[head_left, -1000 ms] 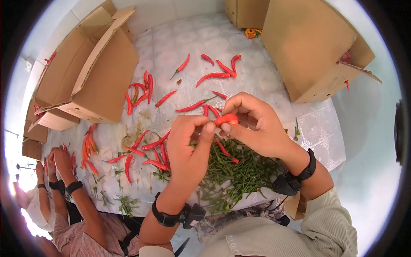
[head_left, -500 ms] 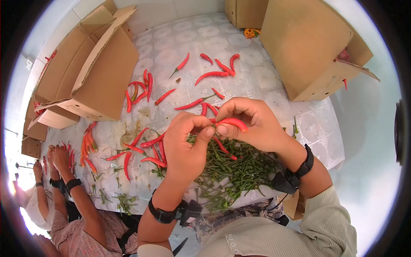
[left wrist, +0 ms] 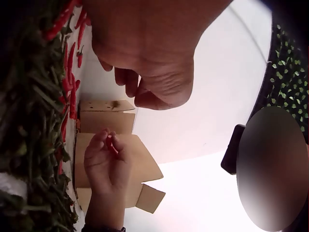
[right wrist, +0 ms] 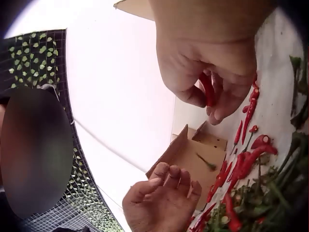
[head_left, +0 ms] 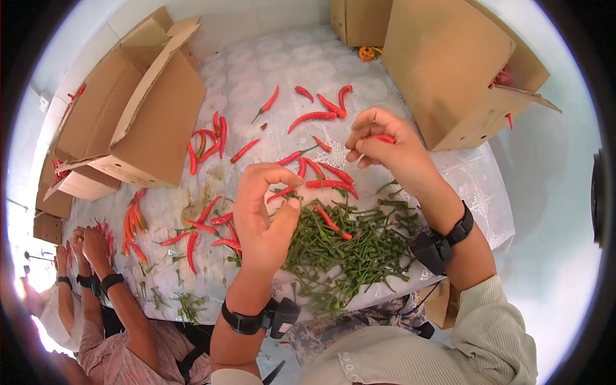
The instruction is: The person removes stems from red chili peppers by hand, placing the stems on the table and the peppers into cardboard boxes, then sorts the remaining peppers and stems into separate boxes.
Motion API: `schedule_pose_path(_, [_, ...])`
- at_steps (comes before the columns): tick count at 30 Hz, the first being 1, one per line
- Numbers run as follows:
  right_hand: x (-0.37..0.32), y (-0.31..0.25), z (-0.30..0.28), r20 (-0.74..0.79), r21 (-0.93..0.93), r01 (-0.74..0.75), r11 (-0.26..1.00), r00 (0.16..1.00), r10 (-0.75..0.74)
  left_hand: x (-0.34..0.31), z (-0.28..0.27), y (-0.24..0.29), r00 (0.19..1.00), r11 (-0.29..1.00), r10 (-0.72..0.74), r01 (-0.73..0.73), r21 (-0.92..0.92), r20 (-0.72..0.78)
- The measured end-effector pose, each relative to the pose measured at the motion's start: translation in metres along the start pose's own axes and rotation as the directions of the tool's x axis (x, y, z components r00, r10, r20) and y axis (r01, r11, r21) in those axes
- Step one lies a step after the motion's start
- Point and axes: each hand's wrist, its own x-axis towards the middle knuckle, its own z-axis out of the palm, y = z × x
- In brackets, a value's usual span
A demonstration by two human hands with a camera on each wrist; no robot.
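My right hand (head_left: 369, 144) pinches a red chili (head_left: 385, 138) in its curled fingers, raised over the white patterned tablecloth (head_left: 269, 70) near the big right carton. The same chili (right wrist: 208, 89) shows in the right wrist view and, small, as the chili (left wrist: 110, 142) in the left wrist view. My left hand (head_left: 294, 191) hovers with loosely arched fingers over the edge of a pile of green stems (head_left: 346, 247). I see nothing in it. Loose red chilies (head_left: 311, 117) lie scattered between and beyond both hands.
An open cardboard box (head_left: 141, 109) lies on its side at the left, and a larger one (head_left: 449, 64) stands at the right. Orange-red chilies (head_left: 133, 218) sit near another person's hands (head_left: 96, 247) at the lower left. The table edge runs just below the stems.
The hands, together on one chili before, have parted. My right hand carried the chili up and away toward the far right; my left hand let go and dropped lower over the stems.
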Motion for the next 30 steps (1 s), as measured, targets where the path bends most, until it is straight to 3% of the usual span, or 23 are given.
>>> schedule_pose_path(3, [0.009,0.019,-0.006,0.063,-0.379,0.208,0.902,0.978,-0.199,0.001,0.001,0.000,0.998,0.994,-0.052,0.055,0.094,-0.035])
schedule_pose_path(6, [0.002,0.011,0.002,-0.003,-0.722,0.100,0.685,0.989,-0.148,-0.002,0.003,-0.006,0.988,0.976,-0.126,0.140,0.167,-0.092])
schedule_pose_path(9, [-0.001,0.015,0.007,0.066,-0.781,0.156,0.605,0.984,-0.168,-0.002,0.000,-0.015,0.976,0.940,-0.164,0.198,0.278,-0.143])
schedule_pose_path(10, [0.000,0.020,0.007,0.101,-0.808,0.194,0.556,0.976,-0.194,0.000,0.000,-0.013,0.984,0.911,-0.126,0.166,0.377,-0.129])
schedule_pose_path(11, [0.002,0.033,0.004,0.200,-0.807,0.330,0.490,0.933,-0.298,0.001,0.001,-0.011,0.990,0.872,-0.087,0.130,0.471,-0.113])
schedule_pose_path(15, [0.001,0.037,0.012,0.245,-0.854,0.340,0.395,0.931,-0.270,0.004,0.002,-0.014,0.997,0.701,0.066,-0.023,0.713,-0.033])
schedule_pose_path(18, [0.004,0.047,0.011,0.278,-0.843,0.382,0.378,0.912,-0.302,0.000,0.001,-0.017,0.998,0.553,0.065,-0.047,0.832,0.014])
schedule_pose_path(22, [0.006,0.035,0.006,0.092,-0.743,0.143,0.654,0.990,-0.111,-0.003,-0.006,-0.026,0.996,0.496,-0.078,-0.001,0.868,0.046])
schedule_pose_path(24, [0.002,0.024,0.004,0.045,-0.593,0.028,0.804,0.999,-0.002,-0.004,-0.006,-0.028,0.998,0.539,-0.019,-0.041,0.842,0.061])
schedule_pose_path(27, [0.007,0.047,0.009,0.050,-0.629,0.254,0.735,0.956,-0.288,-0.002,-0.007,-0.033,1.000,0.654,0.027,-0.009,0.756,-0.011])
schedule_pose_path(30, [0.006,0.048,0.012,0.116,-0.648,0.305,0.698,0.945,-0.306,0.000,-0.005,-0.030,0.994,0.721,-0.009,0.082,0.688,-0.109])
